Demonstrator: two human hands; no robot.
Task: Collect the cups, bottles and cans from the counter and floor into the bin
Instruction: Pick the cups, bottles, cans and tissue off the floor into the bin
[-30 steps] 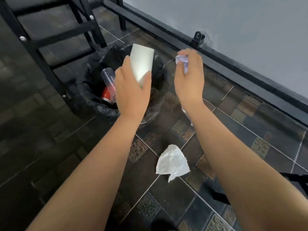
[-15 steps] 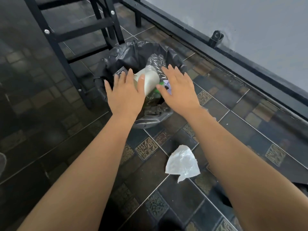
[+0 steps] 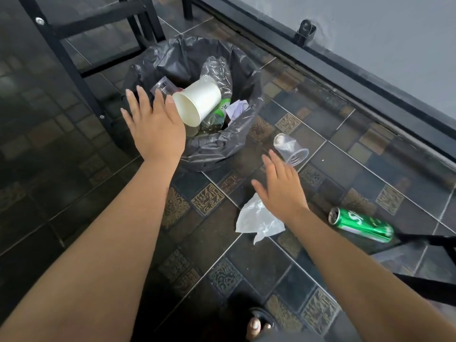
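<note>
A dark tiled floor [image 3: 246,257] with pale grout lines and small patterned brown squares. On it stands a round bin lined with a black plastic bag [image 3: 217,146]. Just right of the bin, a clear plastic cup [image 3: 290,149] lies on its side. Nearer the viewer lies a crumpled white plastic bag [image 3: 256,220], and to its right a green drink can [image 3: 361,224], also on its side.

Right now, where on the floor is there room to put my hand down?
Bare tiles lie left of the bin, under the left hand. More lie between the white plastic bag and the sandalled foot. It is crowded around the right hand: clear cup, bag and green can.
</note>
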